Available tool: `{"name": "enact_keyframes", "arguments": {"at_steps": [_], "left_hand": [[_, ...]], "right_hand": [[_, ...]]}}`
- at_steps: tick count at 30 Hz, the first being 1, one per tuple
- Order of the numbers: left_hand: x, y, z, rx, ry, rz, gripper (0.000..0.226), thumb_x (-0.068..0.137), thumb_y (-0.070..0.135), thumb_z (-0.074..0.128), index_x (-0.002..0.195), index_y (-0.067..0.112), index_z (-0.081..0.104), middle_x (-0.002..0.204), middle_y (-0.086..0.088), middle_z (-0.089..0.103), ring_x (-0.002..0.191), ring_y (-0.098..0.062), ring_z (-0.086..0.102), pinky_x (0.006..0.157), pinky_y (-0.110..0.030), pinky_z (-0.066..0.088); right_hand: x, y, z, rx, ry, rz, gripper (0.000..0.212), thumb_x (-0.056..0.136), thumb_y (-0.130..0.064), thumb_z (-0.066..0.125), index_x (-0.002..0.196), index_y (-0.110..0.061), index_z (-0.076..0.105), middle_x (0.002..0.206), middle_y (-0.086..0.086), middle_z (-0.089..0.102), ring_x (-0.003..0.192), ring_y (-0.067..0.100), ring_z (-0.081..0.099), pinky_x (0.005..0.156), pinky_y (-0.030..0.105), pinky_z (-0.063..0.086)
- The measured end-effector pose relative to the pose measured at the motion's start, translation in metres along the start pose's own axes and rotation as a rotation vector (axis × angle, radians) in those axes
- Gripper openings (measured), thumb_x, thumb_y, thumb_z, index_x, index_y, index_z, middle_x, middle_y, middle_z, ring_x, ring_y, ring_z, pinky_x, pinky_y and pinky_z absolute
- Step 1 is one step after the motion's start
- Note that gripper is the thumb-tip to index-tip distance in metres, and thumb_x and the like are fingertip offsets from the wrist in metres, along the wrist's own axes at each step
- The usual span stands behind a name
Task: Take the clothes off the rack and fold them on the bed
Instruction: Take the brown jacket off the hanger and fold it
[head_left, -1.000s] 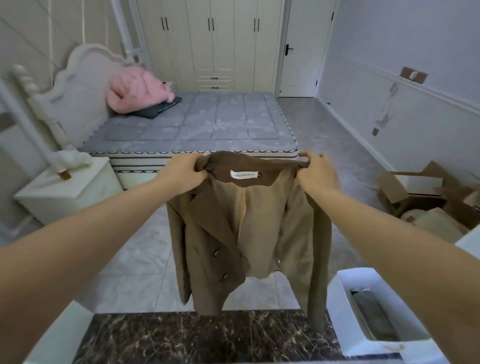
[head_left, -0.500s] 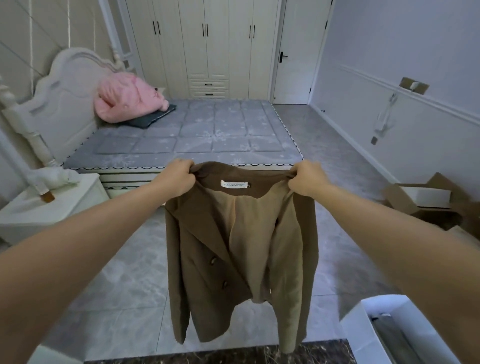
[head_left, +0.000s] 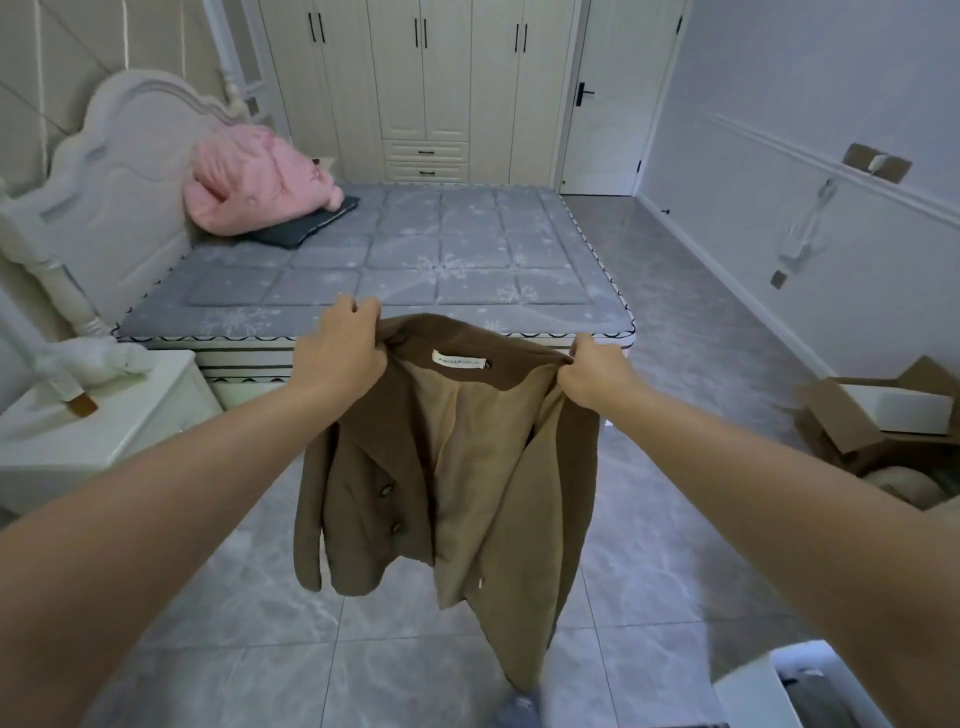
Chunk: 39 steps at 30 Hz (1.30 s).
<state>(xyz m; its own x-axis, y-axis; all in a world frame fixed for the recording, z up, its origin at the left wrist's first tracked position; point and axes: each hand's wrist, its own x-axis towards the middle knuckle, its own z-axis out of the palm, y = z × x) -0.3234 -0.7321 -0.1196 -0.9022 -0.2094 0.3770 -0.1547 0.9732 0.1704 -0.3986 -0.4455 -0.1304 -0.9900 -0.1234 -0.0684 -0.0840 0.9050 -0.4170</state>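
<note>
Hanging in the air over the grey marbled tile floor (head_left: 270, 649), a brown double-breasted woollen jacket with a tan lining (head_left: 447, 467) is held up by its shoulders, short of the near edge of the bed with the grey quilted mattress (head_left: 415, 260) and not touching it. The left hand (head_left: 340, 356) has its fingers curled round the jacket's left shoulder beside the collar, and the right hand (head_left: 592, 374) pinches the opposite shoulder in a closed fist, the two hands well apart with the collar and its white label (head_left: 460, 360) stretched between them. The jacket's front falls open, showing two dark buttons on one panel, and its sleeves dangle. At the far left corner of the mattress, against the white carved headboard (head_left: 104, 171), a crumpled pink padded garment (head_left: 260, 182) lies on a dark flat cushion (head_left: 306, 228). An open brown cardboard box (head_left: 852, 426) sits on the floor by the right wall, holding a white rectangular box (head_left: 898, 405); what else it holds cannot be made out. At the lower right corner of the view a white open container (head_left: 748, 691) shows something dark grey inside. A white bedside cabinet (head_left: 104, 426) stands at the left.
</note>
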Motion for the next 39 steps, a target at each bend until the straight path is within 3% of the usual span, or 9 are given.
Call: {"name": "enact_keyframes", "arguments": {"at_steps": [5, 8, 12, 16, 20, 24, 31, 36, 39], "left_hand": [[0.058, -0.010, 0.024, 0.107, -0.046, -0.024, 0.020, 0.091, 0.035, 0.053, 0.090, 0.017, 0.045, 0.083, -0.007, 0.056, 0.074, -0.032, 0.054, 0.057, -0.036, 0.037], [0.099, -0.013, 0.036, 0.170, -0.099, -0.052, 0.017, 0.092, 0.039, 0.048, 0.091, 0.022, 0.050, 0.081, -0.006, 0.059, 0.076, -0.032, 0.058, 0.058, -0.034, 0.039], [0.139, -0.018, 0.038, 0.097, -0.163, -0.241, 0.017, 0.094, 0.037, 0.041, 0.094, 0.027, 0.055, 0.082, -0.004, 0.063, 0.072, -0.028, 0.060, 0.060, -0.032, 0.043], [0.170, -0.022, 0.043, -0.477, -0.321, -0.600, 0.026, 0.099, 0.025, 0.029, 0.113, 0.026, 0.051, 0.086, -0.011, 0.066, 0.057, -0.029, 0.072, 0.066, -0.043, 0.062], [0.202, -0.037, 0.061, -0.859, -0.284, -0.835, 0.033, 0.099, 0.014, 0.030, 0.123, 0.023, 0.051, 0.114, -0.016, 0.058, 0.090, -0.040, 0.066, 0.067, -0.050, 0.062], [0.237, -0.076, 0.081, -0.812, -0.116, -0.736, 0.024, 0.092, 0.016, 0.044, 0.108, 0.021, 0.062, 0.108, -0.017, 0.062, 0.100, -0.036, 0.059, 0.091, -0.050, 0.052], [0.310, -0.128, 0.094, -0.706, -0.280, -0.469, 0.042, 0.072, 0.024, 0.070, 0.110, 0.024, 0.054, 0.100, -0.003, 0.068, 0.094, -0.023, 0.065, 0.086, -0.044, 0.056], [0.357, -0.160, 0.113, -0.553, -0.167, -0.305, 0.022, 0.088, 0.003, 0.054, 0.106, 0.016, 0.050, 0.095, -0.012, 0.066, 0.089, -0.028, 0.060, 0.061, -0.033, 0.041], [0.383, -0.168, 0.117, -0.429, -0.053, -0.200, 0.022, 0.087, -0.002, 0.054, 0.108, 0.004, 0.057, 0.096, -0.019, 0.067, 0.093, -0.034, 0.061, 0.066, -0.031, 0.031]], "right_hand": [[0.078, -0.016, -0.001, 0.099, -0.180, 0.135, 0.030, 0.093, -0.014, 0.037, 0.116, -0.001, 0.052, 0.108, 0.022, 0.059, 0.086, 0.038, 0.061, 0.071, 0.044, 0.058], [0.130, -0.030, 0.002, 0.419, -0.288, 0.303, 0.026, 0.091, -0.011, 0.037, 0.100, 0.000, 0.059, 0.091, 0.020, 0.066, 0.075, 0.034, 0.065, 0.063, 0.036, 0.060], [0.188, -0.050, 0.007, 0.817, -0.391, 0.369, 0.029, 0.094, -0.006, 0.039, 0.117, -0.007, 0.057, 0.106, 0.020, 0.067, 0.085, 0.033, 0.070, 0.062, 0.042, 0.063], [0.228, -0.082, 0.010, 1.051, -0.445, 0.331, 0.017, 0.095, 0.005, 0.049, 0.097, -0.004, 0.062, 0.105, 0.016, 0.067, 0.092, 0.029, 0.068, 0.076, 0.043, 0.062], [0.267, -0.111, 0.019, 1.256, -0.303, 0.304, 0.018, 0.092, 0.005, 0.057, 0.106, -0.006, 0.061, 0.109, 0.018, 0.067, 0.100, 0.034, 0.067, 0.070, 0.041, 0.062], [0.307, -0.123, 0.030, 1.125, -0.199, 0.109, 0.020, 0.086, -0.010, 0.075, 0.102, -0.016, 0.065, 0.109, 0.012, 0.073, 0.096, 0.023, 0.072, 0.085, 0.033, 0.060], [0.373, -0.161, 0.028, 0.962, -0.159, 0.045, 0.062, 0.064, -0.015, 0.076, 0.125, -0.018, 0.063, 0.111, 0.002, 0.069, 0.110, 0.021, 0.063, 0.082, 0.027, 0.051], [0.412, -0.179, 0.027, 0.708, 0.151, 0.005, 0.042, 0.086, 0.000, 0.061, 0.119, -0.023, 0.068, 0.094, 0.000, 0.069, 0.096, 0.023, 0.066, 0.071, 0.027, 0.047], [0.424, -0.183, 0.033, 0.633, 0.302, 0.009, 0.042, 0.086, -0.002, 0.055, 0.116, -0.026, 0.072, 0.093, 0.000, 0.071, 0.092, 0.021, 0.066, 0.074, 0.029, 0.050]]}}
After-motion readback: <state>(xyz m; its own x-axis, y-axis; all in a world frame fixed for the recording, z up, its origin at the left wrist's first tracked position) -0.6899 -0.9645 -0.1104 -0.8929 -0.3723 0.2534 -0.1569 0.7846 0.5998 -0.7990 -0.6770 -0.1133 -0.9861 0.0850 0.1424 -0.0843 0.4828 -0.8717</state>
